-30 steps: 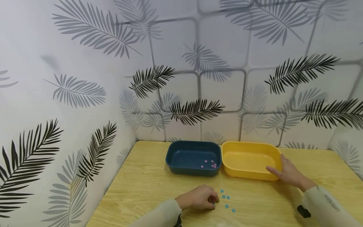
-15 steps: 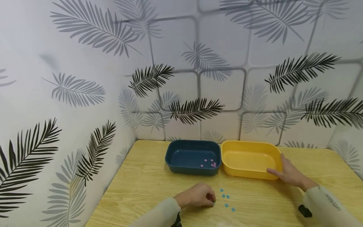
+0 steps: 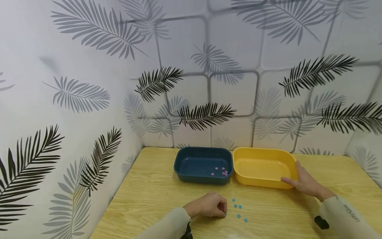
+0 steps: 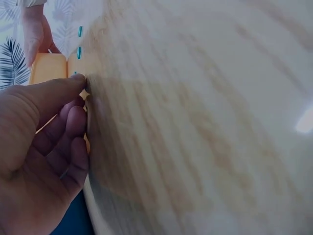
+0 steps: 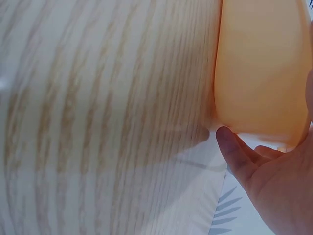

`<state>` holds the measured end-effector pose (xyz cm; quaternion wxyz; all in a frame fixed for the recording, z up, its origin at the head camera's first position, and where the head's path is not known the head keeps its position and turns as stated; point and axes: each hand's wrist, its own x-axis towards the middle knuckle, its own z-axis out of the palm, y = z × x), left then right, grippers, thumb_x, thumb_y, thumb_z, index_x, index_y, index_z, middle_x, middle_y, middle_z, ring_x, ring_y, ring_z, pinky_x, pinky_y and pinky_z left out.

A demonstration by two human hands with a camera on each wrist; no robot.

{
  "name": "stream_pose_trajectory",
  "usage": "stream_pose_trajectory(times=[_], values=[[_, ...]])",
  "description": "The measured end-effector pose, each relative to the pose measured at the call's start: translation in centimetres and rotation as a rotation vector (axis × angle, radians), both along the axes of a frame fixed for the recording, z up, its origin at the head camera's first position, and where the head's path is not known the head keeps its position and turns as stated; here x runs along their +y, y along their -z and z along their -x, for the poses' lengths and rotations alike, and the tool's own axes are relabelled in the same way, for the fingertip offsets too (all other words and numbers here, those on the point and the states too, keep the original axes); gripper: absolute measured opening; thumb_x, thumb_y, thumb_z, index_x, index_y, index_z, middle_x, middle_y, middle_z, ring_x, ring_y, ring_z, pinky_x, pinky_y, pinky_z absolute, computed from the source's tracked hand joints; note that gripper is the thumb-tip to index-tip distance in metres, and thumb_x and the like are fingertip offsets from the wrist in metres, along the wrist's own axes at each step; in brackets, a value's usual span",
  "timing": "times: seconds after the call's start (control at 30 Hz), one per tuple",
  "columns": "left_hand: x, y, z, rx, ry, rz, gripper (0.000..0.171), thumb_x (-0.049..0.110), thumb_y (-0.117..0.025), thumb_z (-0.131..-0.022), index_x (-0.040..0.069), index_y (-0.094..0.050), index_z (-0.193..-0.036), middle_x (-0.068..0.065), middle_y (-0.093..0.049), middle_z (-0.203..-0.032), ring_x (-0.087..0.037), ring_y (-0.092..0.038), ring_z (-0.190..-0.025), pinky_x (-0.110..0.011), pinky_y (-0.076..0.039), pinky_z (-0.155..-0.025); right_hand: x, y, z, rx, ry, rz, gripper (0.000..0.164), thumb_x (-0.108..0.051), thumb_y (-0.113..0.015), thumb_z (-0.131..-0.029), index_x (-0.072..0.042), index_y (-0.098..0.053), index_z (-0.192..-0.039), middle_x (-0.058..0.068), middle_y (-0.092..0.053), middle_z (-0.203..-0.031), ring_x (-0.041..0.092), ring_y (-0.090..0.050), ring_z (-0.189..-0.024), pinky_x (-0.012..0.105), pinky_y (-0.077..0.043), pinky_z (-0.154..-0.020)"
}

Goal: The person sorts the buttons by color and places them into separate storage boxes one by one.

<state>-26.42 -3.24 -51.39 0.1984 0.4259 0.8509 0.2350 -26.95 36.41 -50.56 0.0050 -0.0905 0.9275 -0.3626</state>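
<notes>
At six o'clock from the dark blue tray (image 3: 195,179), the left grip (image 3: 207,205) has drawn slightly toward nine o'clock over the last second, thumb and fingertip coming together low over the tabletop (image 3: 149,196), seemingly on one blue piece (image 3: 225,215), of which the head view shows only a trace. For the work in hand, that suggests a single piece is secured, while five loose blue pieces (image 3: 235,206) lie unmoved at about three o'clock from that grip. The right grip (image 3: 307,182) stays clamped on the yellow tray (image 3: 256,182) at its four o'clock end. Only the head view shows the pink pieces (image 3: 223,168), lying toward four o'clock inside the dark blue tray. The left wrist view adds the remaining fingers curled toward the palm and loose pieces seen edge-on, though the pinched one is hard to make out. From the right wrist, the thumb shows at the yellow tray's corner, other fingers partly hidden.
</notes>
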Motion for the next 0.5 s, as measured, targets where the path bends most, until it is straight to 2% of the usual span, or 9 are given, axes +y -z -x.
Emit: stream_pose_trajectory(times=[0.2,0.27,0.43,0.5], values=[[-0.4,-0.3,0.3,-0.137,-0.078,-0.085,0.014,0.007,-0.070,-0.084,0.017,-0.061,-0.078,0.011,-0.057,-0.072,0.000,-0.050,-0.064,-0.017,-0.045,-0.061,0.0,0.0,0.0,0.015,0.005,-0.010,0.109,-0.036,-0.064,-0.091,0.018,0.019,-0.137,0.054,-0.002,-0.135,0.066,-0.012,-0.122,0.070,-0.015,-0.097],[-0.5,-0.6,0.5,-0.124,-0.082,-0.116,0.012,0.007,-0.069,-0.085,0.016,-0.062,-0.081,0.011,-0.057,-0.073,0.000,-0.051,-0.065,-0.016,-0.045,-0.062,0.0,0.0,0.1,0.016,0.006,-0.008,0.109,-0.035,-0.064,-0.091,0.019,0.019,-0.137,0.054,-0.002,-0.134,0.066,-0.013,-0.122,0.070,-0.015,-0.097],[-0.4,-1.9,1.1,-0.037,-0.072,-0.211,0.007,0.007,-0.068,-0.087,0.013,-0.064,-0.086,0.012,-0.059,-0.075,0.003,-0.053,-0.067,-0.014,-0.046,-0.065,0.0,0.3,0.3,0.021,0.013,-0.019,0.110,-0.036,-0.064,-0.091,0.020,0.018,-0.136,0.054,-0.003,-0.134,0.066,-0.015,-0.121,0.069,-0.016,-0.097],[-0.3,-2.6,1.2,-0.031,-0.083,-0.244,0.005,0.008,-0.068,-0.087,0.012,-0.064,-0.087,0.012,-0.060,-0.075,0.003,-0.053,-0.068,-0.014,-0.047,-0.066,0.0,0.4,0.3,0.016,0.016,-0.022,0.110,-0.037,-0.065,-0.090,0.020,0.018,-0.137,0.053,-0.003,-0.135,0.066,-0.015,-0.122,0.069,-0.016,-0.097]])
